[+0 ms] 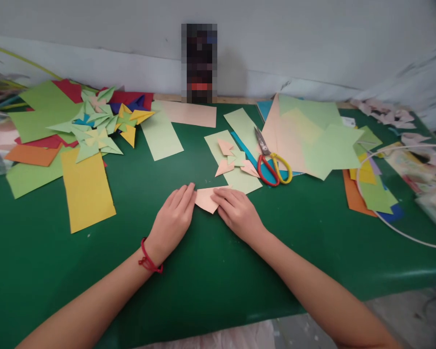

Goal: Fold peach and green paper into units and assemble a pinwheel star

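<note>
A small folded piece of pale pink paper (205,199) lies on the green tabletop between my hands. My left hand (174,218), with a red cord bracelet at the wrist, has its fingers pressed together at the paper's left end. On the other end, the fingers of my right hand (238,209) are closed over the paper, covering part of it. Just beyond is a pink and green folded paper pinwheel (236,159) on a light green sheet (245,183). Scissors (271,157) with red and yellow handles lie to its right, blades pointing away.
Several folded paper stars (98,138) are heaped at the left among coloured sheets. A yellow sheet (88,191) lies nearer. Light green and pink sheets (312,140) overlap at the back right. A white hoop (380,218) curves over paper scraps at the right. A blurred-out upright object (199,63) stands against the wall.
</note>
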`<state>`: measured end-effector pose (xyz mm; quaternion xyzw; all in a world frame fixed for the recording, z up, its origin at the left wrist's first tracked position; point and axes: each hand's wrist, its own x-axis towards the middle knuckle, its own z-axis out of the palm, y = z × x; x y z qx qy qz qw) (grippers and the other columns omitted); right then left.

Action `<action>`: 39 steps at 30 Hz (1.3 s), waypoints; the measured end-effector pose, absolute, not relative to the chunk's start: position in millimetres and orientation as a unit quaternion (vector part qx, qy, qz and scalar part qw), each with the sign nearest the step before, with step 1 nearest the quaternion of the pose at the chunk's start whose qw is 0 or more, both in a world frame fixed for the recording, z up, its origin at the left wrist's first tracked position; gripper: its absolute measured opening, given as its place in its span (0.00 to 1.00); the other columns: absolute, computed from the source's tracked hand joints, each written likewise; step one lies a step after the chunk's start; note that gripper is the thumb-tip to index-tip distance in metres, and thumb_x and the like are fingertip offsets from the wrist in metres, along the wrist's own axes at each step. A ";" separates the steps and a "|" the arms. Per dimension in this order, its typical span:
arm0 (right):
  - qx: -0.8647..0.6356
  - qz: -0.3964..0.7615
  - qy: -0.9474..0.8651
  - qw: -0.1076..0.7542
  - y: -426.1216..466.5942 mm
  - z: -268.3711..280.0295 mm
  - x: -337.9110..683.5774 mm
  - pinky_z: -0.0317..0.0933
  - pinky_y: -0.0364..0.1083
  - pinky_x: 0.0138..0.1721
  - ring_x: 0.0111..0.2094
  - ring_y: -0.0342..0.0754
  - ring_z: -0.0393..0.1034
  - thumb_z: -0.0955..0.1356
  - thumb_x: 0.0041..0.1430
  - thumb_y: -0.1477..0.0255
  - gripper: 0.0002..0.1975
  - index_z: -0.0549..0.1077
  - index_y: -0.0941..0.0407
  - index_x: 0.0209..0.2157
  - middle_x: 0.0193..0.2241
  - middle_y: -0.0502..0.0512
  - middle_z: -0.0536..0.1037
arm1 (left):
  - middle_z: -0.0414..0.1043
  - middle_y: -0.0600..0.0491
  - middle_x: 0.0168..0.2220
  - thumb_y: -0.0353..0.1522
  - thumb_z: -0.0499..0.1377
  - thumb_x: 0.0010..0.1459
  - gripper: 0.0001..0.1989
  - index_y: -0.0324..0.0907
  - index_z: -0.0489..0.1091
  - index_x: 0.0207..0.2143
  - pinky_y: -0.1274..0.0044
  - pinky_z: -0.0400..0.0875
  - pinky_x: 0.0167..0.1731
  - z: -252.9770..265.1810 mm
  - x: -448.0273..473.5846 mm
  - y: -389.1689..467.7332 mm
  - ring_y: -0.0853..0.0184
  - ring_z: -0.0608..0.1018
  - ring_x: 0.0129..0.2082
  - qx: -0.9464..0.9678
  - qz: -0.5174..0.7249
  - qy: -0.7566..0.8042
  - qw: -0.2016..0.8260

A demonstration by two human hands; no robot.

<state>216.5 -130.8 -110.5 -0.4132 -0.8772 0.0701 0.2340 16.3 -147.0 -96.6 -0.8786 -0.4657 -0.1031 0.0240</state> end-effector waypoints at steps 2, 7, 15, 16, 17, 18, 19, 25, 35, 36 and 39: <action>-0.412 0.076 -0.876 0.240 -130.2 -109.6 217.3 0.62 0.51 0.47 0.49 0.49 0.65 0.61 0.58 0.78 0.13 0.69 0.58 0.45 0.46 0.59 0.73 | 0.58 0.36 0.56 0.22 0.45 0.59 0.19 0.30 0.61 0.52 0.61 0.61 0.52 -94.6 20.1 -151.1 0.52 0.63 0.55 -0.857 -0.092 -0.506 0.015; -0.404 0.100 -0.874 0.250 -127.1 -106.3 221.2 0.63 0.49 0.47 0.49 0.48 0.66 0.62 0.59 0.77 0.12 0.69 0.57 0.45 0.46 0.57 0.74 | 0.55 0.32 0.57 0.27 0.47 0.60 0.20 0.27 0.58 0.54 0.56 0.55 0.54 -90.6 34.2 -158.5 0.47 0.60 0.57 -0.813 -0.073 -0.577 0.020; -0.427 0.190 -0.836 0.288 -127.0 -106.9 225.8 0.63 0.49 0.47 0.48 0.46 0.67 0.62 0.59 0.77 0.08 0.70 0.54 0.38 0.44 0.53 0.76 | 0.67 0.45 0.45 0.25 0.49 0.59 0.12 0.37 0.66 0.44 0.70 0.66 0.45 -98.9 32.5 -150.5 0.62 0.70 0.44 -0.835 -0.185 -0.505 -0.119; -0.433 0.206 -0.829 0.289 -126.6 -106.4 225.6 0.62 0.50 0.48 0.48 0.47 0.68 0.63 0.59 0.76 0.07 0.71 0.54 0.37 0.43 0.53 0.76 | 0.68 0.46 0.44 0.26 0.49 0.59 0.10 0.37 0.66 0.42 0.70 0.66 0.45 -98.6 32.6 -149.1 0.63 0.70 0.43 -0.822 -0.196 -0.517 -0.139; -0.440 0.222 -0.820 0.292 -126.0 -105.8 225.2 0.62 0.50 0.48 0.47 0.47 0.68 0.63 0.58 0.75 0.06 0.71 0.53 0.36 0.43 0.52 0.76 | 0.67 0.47 0.43 0.28 0.50 0.59 0.08 0.38 0.66 0.39 0.70 0.66 0.44 -97.7 33.0 -148.0 0.63 0.69 0.42 -0.810 -0.203 -0.527 -0.157; -0.447 0.238 -0.811 0.294 -125.1 -105.0 224.6 0.61 0.50 0.48 0.47 0.47 0.68 0.63 0.58 0.74 0.05 0.71 0.53 0.35 0.42 0.52 0.76 | 0.67 0.47 0.43 0.30 0.50 0.60 0.07 0.39 0.66 0.38 0.70 0.66 0.43 -96.3 33.6 -147.0 0.64 0.69 0.41 -0.801 -0.207 -0.535 -0.172; -0.455 0.251 -0.802 0.295 -124.1 -104.3 223.6 0.61 0.50 0.48 0.46 0.47 0.67 0.63 0.58 0.73 0.04 0.71 0.53 0.33 0.42 0.53 0.75 | 0.67 0.48 0.42 0.31 0.51 0.59 0.06 0.39 0.66 0.36 0.69 0.66 0.43 -94.8 34.4 -146.2 0.64 0.69 0.41 -0.793 -0.210 -0.541 -0.186; -0.527 0.224 -0.780 0.251 -119.3 -104.0 212.6 0.61 0.50 0.40 0.39 0.49 0.65 0.62 0.59 0.70 0.08 0.68 0.56 0.29 0.35 0.57 0.69 | 0.65 0.50 0.39 0.30 0.49 0.60 0.07 0.40 0.65 0.31 0.70 0.65 0.40 -92.0 38.1 -140.4 0.65 0.67 0.38 -0.756 -0.225 -0.569 -0.232; -0.545 0.131 -0.813 0.159 -118.4 -102.5 202.6 0.53 0.47 0.33 0.31 0.47 0.58 0.58 0.61 0.70 0.10 0.64 0.57 0.27 0.29 0.56 0.66 | 0.66 0.49 0.37 0.29 0.48 0.60 0.07 0.39 0.64 0.38 0.71 0.64 0.35 -96.9 43.2 -131.8 0.65 0.67 0.34 -0.766 -0.196 -0.580 -0.195; -0.545 0.126 -0.814 0.154 -118.6 -102.7 202.4 0.53 0.47 0.33 0.31 0.47 0.58 0.58 0.61 0.70 0.10 0.64 0.57 0.27 0.29 0.56 0.66 | 0.66 0.49 0.37 0.29 0.48 0.60 0.07 0.39 0.64 0.38 0.72 0.64 0.35 -97.0 43.3 -131.5 0.65 0.67 0.34 -0.769 -0.191 -0.580 -0.191; -0.546 0.113 -0.817 0.145 -118.8 -103.9 201.6 0.52 0.47 0.32 0.30 0.47 0.57 0.58 0.61 0.70 0.10 0.63 0.57 0.27 0.29 0.56 0.66 | 0.66 0.49 0.37 0.29 0.48 0.60 0.07 0.38 0.64 0.38 0.72 0.64 0.35 -97.7 43.1 -131.5 0.65 0.67 0.34 -0.773 -0.180 -0.581 -0.180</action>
